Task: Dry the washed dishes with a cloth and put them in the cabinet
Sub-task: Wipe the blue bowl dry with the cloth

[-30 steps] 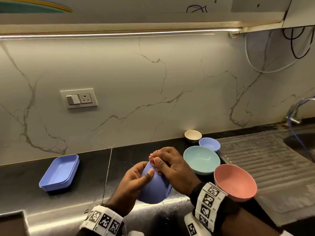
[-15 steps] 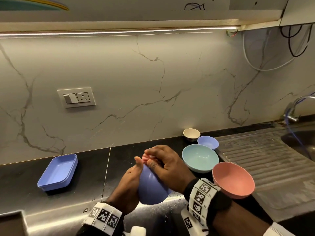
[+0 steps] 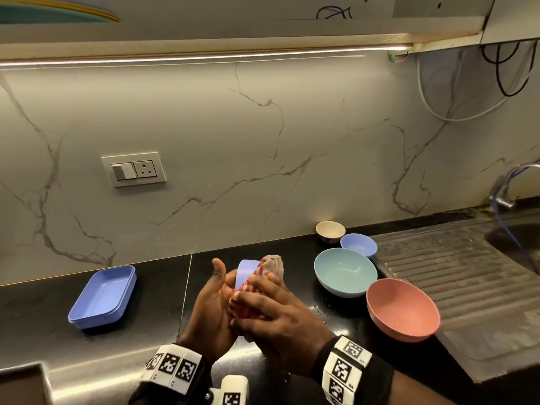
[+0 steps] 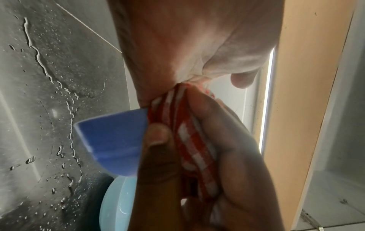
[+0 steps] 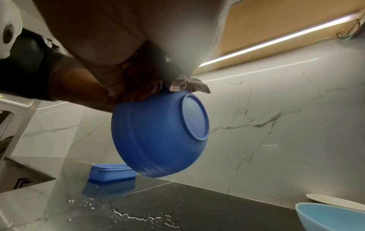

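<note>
Above the black counter (image 3: pixel 163 290), my left hand (image 3: pixel 210 305) holds a blue bowl (image 3: pixel 245 271) tipped on its side, thumb sticking up. The right wrist view shows the blue bowl (image 5: pixel 158 140) from below, with left fingers curled on its rim. My right hand (image 3: pixel 271 317) grips a red-and-white checked cloth (image 3: pixel 273 266) and presses it into the bowl. In the left wrist view the cloth (image 4: pixel 189 140) is bunched between my right fingers and left palm, beside the bowl (image 4: pixel 110 140). The bowl's inside is hidden.
On the counter to the right stand a teal bowl (image 3: pixel 344 271), a pink bowl (image 3: pixel 401 309), a small blue bowl (image 3: pixel 358 244) and a cream bowl (image 3: pixel 330 230). A blue tray (image 3: pixel 103 296) lies left. A drainboard (image 3: pixel 455 273) and tap (image 3: pixel 505 188) are at far right. Cabinet (image 3: pixel 233 19) overhead; water drops on the counter.
The bowl has been turned from bottom-up onto its side. The cloth now shows past the rim, and my left thumb has lifted off the bowl.
</note>
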`<state>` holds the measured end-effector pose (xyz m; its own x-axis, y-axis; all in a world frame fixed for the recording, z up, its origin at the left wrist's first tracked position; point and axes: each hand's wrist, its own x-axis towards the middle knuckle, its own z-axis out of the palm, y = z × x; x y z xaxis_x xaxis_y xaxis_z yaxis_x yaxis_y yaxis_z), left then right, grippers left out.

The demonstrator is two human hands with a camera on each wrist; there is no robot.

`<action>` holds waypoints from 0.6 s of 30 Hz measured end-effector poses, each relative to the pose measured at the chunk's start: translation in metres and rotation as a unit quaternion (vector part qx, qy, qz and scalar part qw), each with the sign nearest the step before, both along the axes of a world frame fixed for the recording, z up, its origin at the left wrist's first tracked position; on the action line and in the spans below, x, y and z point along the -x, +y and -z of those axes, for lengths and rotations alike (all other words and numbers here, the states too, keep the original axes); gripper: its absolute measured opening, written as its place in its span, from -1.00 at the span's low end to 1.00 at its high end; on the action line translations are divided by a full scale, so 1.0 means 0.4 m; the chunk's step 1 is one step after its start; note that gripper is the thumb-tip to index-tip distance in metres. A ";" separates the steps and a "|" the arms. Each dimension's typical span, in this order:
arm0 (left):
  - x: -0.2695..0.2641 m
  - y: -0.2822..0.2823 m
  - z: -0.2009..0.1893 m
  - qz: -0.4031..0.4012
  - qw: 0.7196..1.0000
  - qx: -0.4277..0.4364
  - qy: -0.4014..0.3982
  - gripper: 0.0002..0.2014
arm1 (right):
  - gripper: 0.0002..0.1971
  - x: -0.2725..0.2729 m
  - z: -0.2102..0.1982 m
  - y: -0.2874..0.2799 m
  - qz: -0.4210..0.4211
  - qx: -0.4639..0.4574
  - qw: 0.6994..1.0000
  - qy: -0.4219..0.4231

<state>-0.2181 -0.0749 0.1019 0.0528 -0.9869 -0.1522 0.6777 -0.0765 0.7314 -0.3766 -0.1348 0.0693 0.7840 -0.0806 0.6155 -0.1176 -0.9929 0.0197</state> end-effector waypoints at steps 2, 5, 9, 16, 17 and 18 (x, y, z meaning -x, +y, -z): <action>-0.004 -0.002 0.005 0.005 1.000 -0.028 -0.001 -0.21 | -0.70 0.002 0.012 -0.001 0.014 0.046 0.999 -0.002; -0.002 -0.002 0.018 -0.020 0.998 -0.042 -0.041 -0.40 | -0.69 0.004 0.040 -0.005 0.011 0.089 0.996 -0.021; -0.012 -0.016 0.024 -0.120 0.985 -0.008 -0.124 -0.55 | -0.83 0.010 0.083 -0.017 -0.020 0.098 0.993 -0.069; -0.008 -0.026 0.003 -0.173 0.985 -0.010 -0.017 -0.50 | -0.86 0.030 0.085 -0.021 0.046 -0.115 0.975 -0.184; -0.002 -0.027 0.001 -0.176 0.984 -0.006 -0.013 -0.50 | -0.80 0.027 0.090 -0.012 0.064 -0.189 0.957 -0.209; 0.003 -0.027 0.000 -0.177 0.984 -0.002 -0.007 -0.51 | -0.70 0.024 0.091 -0.001 0.078 -0.266 0.931 -0.236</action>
